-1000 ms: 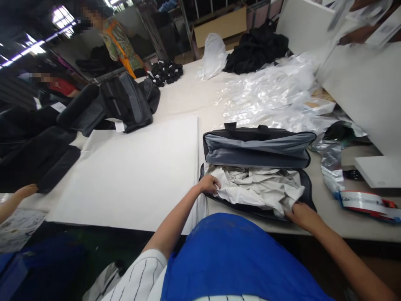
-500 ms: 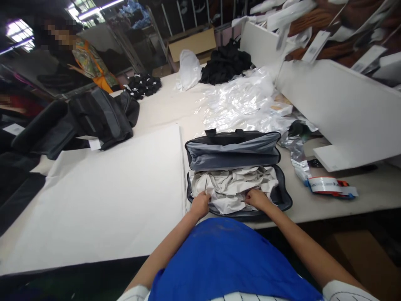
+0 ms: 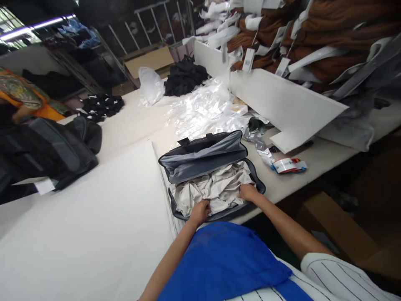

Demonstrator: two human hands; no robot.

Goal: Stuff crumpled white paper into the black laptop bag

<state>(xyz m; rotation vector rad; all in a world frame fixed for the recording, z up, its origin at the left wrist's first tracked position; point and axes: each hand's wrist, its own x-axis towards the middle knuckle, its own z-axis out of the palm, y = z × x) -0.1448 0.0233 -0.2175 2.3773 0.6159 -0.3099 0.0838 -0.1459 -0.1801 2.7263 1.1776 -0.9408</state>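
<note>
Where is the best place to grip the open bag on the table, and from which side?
Probably the black carry handle on the far edge of the bag, reached from above: it stands clear of the raised lid, while crumpled paper fills the inside.

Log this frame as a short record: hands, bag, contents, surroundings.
left hand: pressing on the crumpled paper, near edge of the bag
right hand: on the same paper, fingers curled
bag: open, flap raised behind, lying on the table
beside bag: large white sheet on the left, clear plastic wrap behind
</note>
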